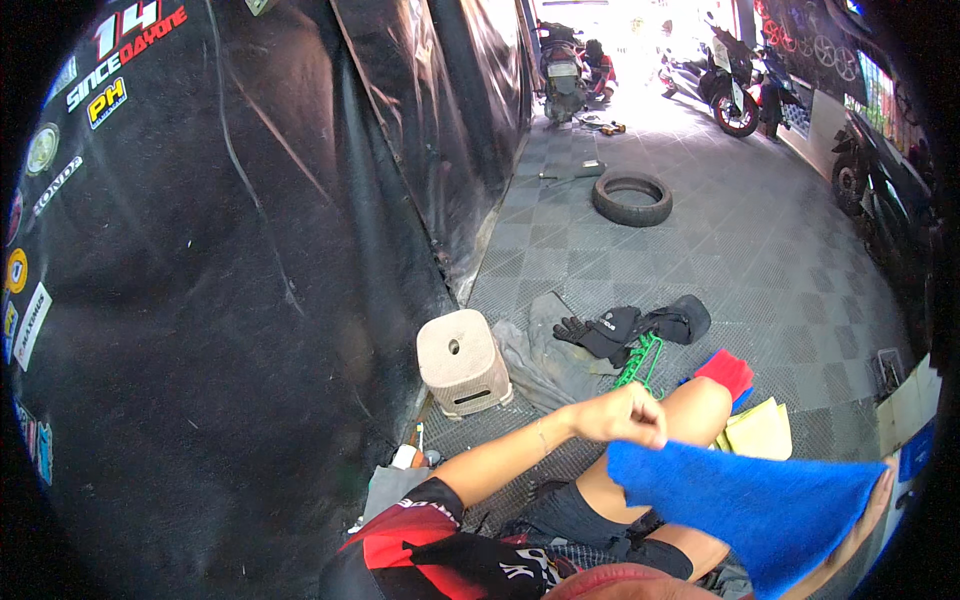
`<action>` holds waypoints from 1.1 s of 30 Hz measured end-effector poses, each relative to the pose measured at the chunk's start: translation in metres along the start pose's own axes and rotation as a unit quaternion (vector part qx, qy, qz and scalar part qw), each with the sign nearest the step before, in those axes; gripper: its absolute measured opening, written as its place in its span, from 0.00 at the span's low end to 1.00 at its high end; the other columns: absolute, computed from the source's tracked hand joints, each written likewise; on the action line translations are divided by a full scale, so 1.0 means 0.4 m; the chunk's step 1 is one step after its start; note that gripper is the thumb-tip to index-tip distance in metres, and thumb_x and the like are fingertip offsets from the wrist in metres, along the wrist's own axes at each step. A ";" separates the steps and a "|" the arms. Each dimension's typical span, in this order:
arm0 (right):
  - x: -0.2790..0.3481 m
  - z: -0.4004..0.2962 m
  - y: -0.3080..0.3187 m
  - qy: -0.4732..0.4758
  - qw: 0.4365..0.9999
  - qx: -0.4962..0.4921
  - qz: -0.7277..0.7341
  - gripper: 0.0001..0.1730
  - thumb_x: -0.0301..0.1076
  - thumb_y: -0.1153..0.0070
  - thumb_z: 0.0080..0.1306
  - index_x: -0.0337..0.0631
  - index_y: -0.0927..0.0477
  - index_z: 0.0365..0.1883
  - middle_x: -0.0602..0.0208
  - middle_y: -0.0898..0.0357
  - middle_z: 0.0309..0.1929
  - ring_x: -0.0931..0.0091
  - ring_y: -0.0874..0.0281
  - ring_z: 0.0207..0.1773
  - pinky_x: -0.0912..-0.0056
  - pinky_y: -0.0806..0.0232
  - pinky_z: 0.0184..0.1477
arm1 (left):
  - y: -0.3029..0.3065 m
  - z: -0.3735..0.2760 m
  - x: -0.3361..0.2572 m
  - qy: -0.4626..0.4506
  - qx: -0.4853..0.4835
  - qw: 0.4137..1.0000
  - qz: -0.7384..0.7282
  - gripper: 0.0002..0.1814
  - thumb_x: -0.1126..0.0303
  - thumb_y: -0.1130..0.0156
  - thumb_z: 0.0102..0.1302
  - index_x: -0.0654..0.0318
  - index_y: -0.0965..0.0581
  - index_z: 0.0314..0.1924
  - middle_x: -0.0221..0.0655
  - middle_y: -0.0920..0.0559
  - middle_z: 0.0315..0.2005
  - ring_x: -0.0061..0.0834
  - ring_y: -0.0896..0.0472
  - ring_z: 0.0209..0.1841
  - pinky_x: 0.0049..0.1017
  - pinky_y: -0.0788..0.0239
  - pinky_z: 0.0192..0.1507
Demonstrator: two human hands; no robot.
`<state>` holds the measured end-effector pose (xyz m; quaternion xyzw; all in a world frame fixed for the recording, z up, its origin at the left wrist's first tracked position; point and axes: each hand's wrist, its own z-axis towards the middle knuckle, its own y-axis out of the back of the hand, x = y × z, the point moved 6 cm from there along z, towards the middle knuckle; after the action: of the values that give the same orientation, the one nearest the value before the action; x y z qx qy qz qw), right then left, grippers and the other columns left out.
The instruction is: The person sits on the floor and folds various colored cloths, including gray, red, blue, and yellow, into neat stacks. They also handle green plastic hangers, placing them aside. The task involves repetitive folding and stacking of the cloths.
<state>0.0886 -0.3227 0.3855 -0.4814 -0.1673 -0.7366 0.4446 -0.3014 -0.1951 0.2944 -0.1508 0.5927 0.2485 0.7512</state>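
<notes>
A blue microfiber cloth (742,495) is stretched between my two hands above my legs. My left hand (621,416) pinches its upper left corner between thumb and fingers. At the right edge, my right hand (870,517) holds the other end, its fingers partly hidden behind the fabric. Past my knee, folded yellow cloths (759,431) lie on the floor. Beside them is a small pile of red and blue cloths (726,375), partly covered by the knee.
A beige plastic stool (457,352) stands left by a black tarp wall (225,300). Green plastic hangers (639,366), dark caps (611,330) and grey cloth (544,360) lie ahead. Farther off are a tire (632,199), several motorcycles (562,71) and a crouching person (600,71).
</notes>
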 end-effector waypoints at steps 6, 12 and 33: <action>-0.046 -0.049 0.013 -0.059 0.992 -0.114 0.001 0.16 0.41 0.44 0.78 0.37 0.22 0.52 0.74 0.23 0.43 0.82 0.28 0.43 0.78 0.35 0.50 | -0.053 0.150 -0.057 -0.053 -0.193 0.969 -0.146 0.11 0.64 0.34 0.73 0.62 0.25 0.47 0.17 0.27 0.23 0.09 0.25 0.35 0.19 0.32 0.38; -0.017 -0.217 -0.303 0.128 0.941 0.111 -0.291 0.10 0.23 0.32 0.62 0.35 0.11 0.43 0.62 0.15 0.30 0.75 0.18 0.33 0.73 0.28 0.37 | -0.197 0.219 -0.026 0.025 -0.124 0.989 -0.081 0.24 0.75 0.36 0.71 0.66 0.35 0.61 0.33 0.20 0.24 0.21 0.22 0.17 0.21 0.31 0.17; 0.008 -0.327 -0.072 0.077 0.918 0.276 -0.274 0.18 0.21 0.33 0.53 0.38 0.15 0.45 0.61 0.20 0.42 0.63 0.18 0.44 0.62 0.26 0.45 | -0.383 0.272 -0.018 -0.102 0.157 0.905 0.381 0.26 0.68 0.21 0.49 0.63 0.19 0.50 0.44 0.22 0.50 0.40 0.23 0.54 0.37 0.32 0.57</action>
<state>-0.0085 -0.3968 0.3307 -0.2162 -0.4549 -0.7890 0.3518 -0.1295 -0.2669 0.3184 0.2329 0.5562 0.4339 0.6695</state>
